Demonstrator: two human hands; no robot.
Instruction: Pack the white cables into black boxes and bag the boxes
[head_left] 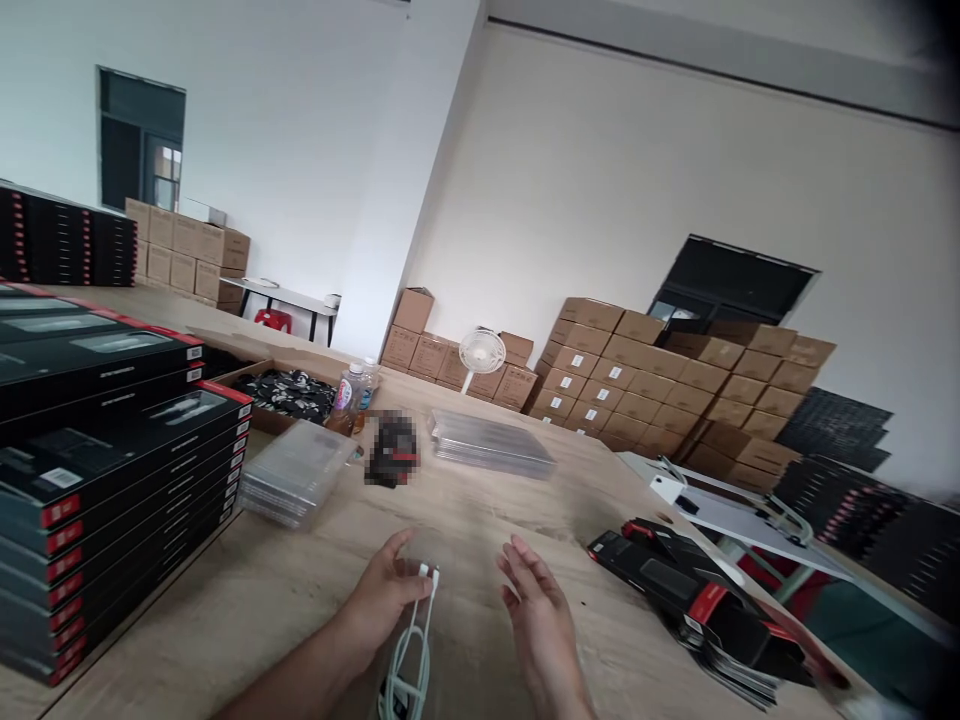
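My left hand (386, 585) is closed on a coiled white cable (409, 655), gripping it between thumb and fingers near its two plug ends. The loop of the cable hangs down toward the bottom edge of the view, with a dark part low on it. My right hand (536, 610) is apart to the right, fingers stretched out and slightly curved, holding nothing. Both hands are above the wooden table (480, 530). Beyond the left hand lies a stack of clear plastic trays (296, 475). Another clear stack (491, 445) sits farther back.
Black boxes with red edges (120, 470) are piled high at left. Black-and-red box sleeves (686, 585) lie at right. An open carton (289, 395), bottles (349, 390) and a pixelated dark object (394, 450) stand behind. Brown cartons (637, 365) and a white fan (482, 352) are farther off.
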